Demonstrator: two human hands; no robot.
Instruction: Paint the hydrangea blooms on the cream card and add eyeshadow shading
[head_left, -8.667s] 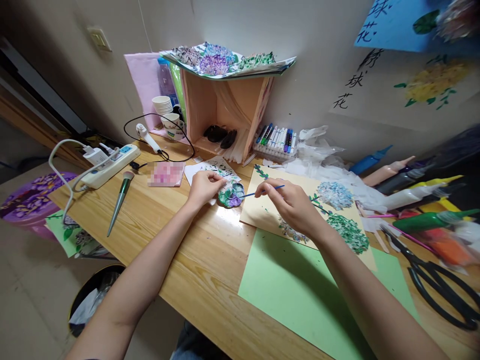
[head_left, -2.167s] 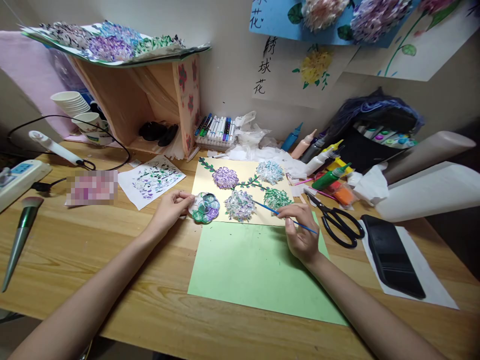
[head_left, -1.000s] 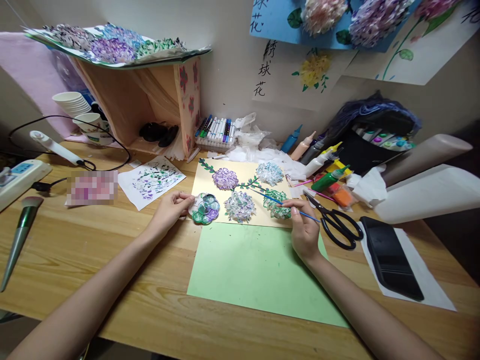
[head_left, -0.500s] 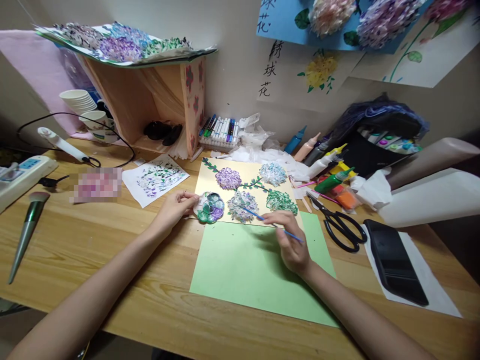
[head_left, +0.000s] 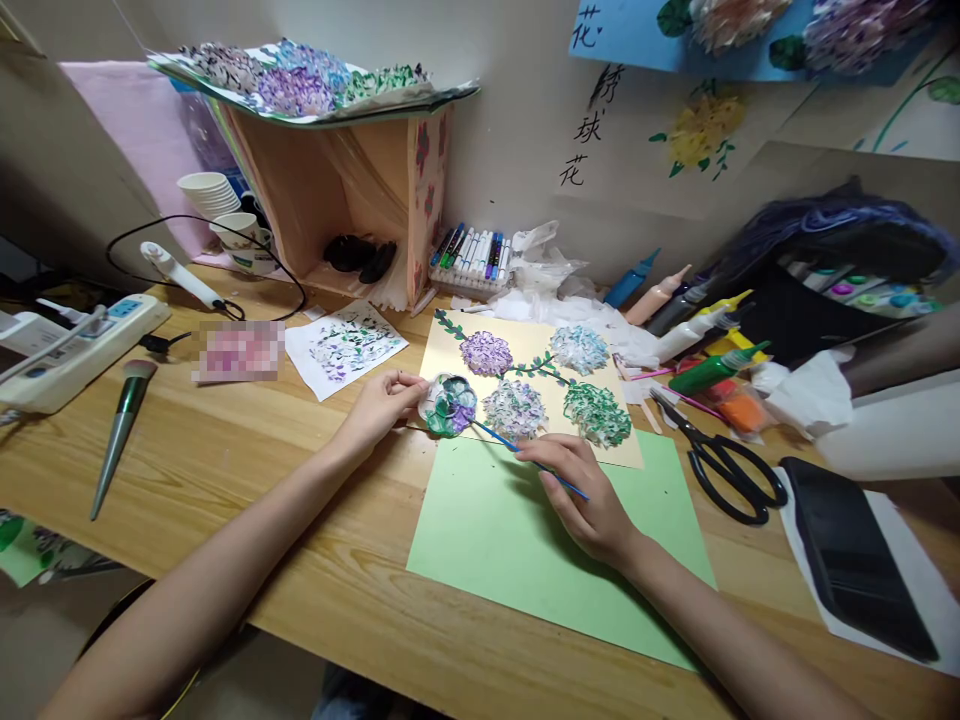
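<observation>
Blue and slender, the paintbrush (head_left: 493,433) is held in your right hand (head_left: 589,495), pinched between thumb and fingers in the head view. Its tip reaches the purple patch at the near right edge of the round, flower-shaped palette (head_left: 448,398) smeared with green, purple and white; you cannot tell whether bristles and paint touch. Your left hand (head_left: 382,408) grips that palette by its left rim, thumb and fingertips closed on it. The palette overlaps the left part of the rectangular cream sheet (head_left: 521,328), where four textured blossoms in purple, pale blue, mixed white-purple and green sit along a dark green leafy vine. Your right hand hangs over the plain light green sheet (head_left: 480,525), which lies on the wooden worktop (head_left: 330,590), partly under the cream one. To your right are the black-handled scissors (head_left: 718,450) and the black smartphone (head_left: 855,550) on white paper. To your left lie the paint-dabbed white paper (head_left: 349,345) and the thick brush with a grey-green tapered handle (head_left: 120,440).
</observation>
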